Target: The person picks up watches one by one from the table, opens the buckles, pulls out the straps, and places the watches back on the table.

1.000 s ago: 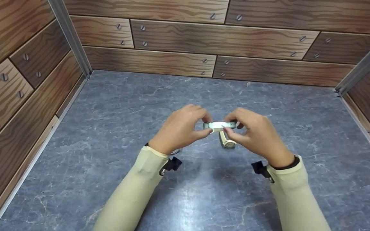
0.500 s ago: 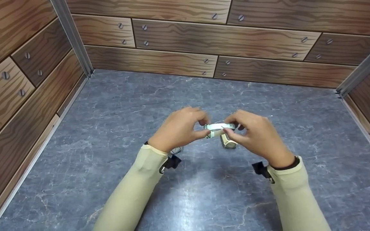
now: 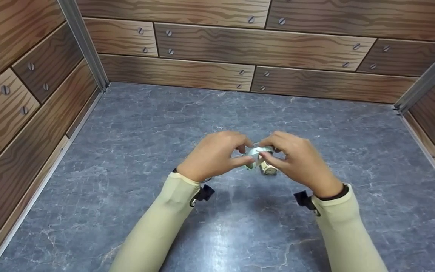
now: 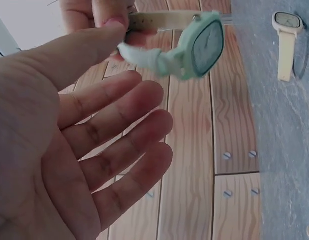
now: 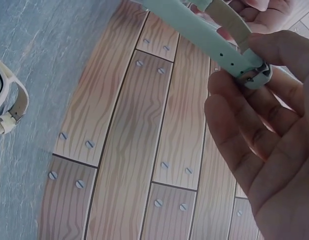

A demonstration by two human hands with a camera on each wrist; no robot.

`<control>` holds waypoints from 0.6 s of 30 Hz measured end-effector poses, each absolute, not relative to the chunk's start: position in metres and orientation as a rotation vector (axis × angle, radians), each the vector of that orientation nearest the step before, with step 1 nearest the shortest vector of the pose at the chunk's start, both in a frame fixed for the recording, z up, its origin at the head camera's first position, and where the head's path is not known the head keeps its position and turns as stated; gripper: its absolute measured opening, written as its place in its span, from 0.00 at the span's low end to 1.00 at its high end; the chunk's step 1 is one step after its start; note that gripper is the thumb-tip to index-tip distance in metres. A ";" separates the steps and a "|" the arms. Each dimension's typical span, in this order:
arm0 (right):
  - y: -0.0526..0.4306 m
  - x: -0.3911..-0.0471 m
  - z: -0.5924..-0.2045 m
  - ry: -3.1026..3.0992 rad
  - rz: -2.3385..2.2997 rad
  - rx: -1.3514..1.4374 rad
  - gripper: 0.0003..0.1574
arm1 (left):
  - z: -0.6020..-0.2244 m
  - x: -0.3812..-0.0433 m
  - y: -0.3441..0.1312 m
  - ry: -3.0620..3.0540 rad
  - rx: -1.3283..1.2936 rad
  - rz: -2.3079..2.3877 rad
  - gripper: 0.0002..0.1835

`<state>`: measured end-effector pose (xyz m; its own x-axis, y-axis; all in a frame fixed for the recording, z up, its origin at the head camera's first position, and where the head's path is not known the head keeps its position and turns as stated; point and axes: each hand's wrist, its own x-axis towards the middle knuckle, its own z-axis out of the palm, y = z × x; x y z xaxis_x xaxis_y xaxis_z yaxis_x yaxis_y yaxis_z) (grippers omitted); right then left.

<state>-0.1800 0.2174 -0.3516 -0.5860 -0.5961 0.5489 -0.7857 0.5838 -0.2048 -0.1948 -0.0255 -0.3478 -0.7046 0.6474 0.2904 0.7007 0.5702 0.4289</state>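
Note:
A mint-green wristwatch (image 3: 256, 152) is held above the table between my two hands. My right hand (image 3: 296, 158) pinches its strap at the buckle (image 5: 254, 75) between thumb and fingers. In the left wrist view the square watch face (image 4: 208, 45) hangs away from that grip, its strap bent in a loop. My left hand (image 3: 217, 156) is right beside the watch, its fingers (image 4: 129, 135) spread and relaxed, with nothing gripped. A cream wristwatch (image 3: 269, 169) lies on the table just below the held one, partly hidden by it.
Another round object (image 3: 207, 179), mostly hidden by my left wrist, lies on the table. A white watch (image 5: 5, 95) stands on the grey marbled table (image 3: 145, 124) in the right wrist view. Wood-print panels (image 3: 202, 41) wall the table at the back and sides.
My hands have come closer together, the left moving right and slightly down. The green watch has turned from nearly level to tilted, its left end lower.

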 end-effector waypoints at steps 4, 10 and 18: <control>0.214 -0.180 -0.352 -2.386 0.635 1.159 0.11 | -0.349 -0.194 -0.024 -2.677 -1.194 -0.801 0.15; 0.215 -0.179 -0.351 -2.410 0.717 1.112 0.12 | -0.350 -0.194 -0.024 -2.655 -1.215 -0.820 0.11; 0.217 -0.178 -0.350 -2.445 0.843 0.978 0.09 | -0.351 -0.195 -0.025 -2.647 -1.204 -0.863 0.09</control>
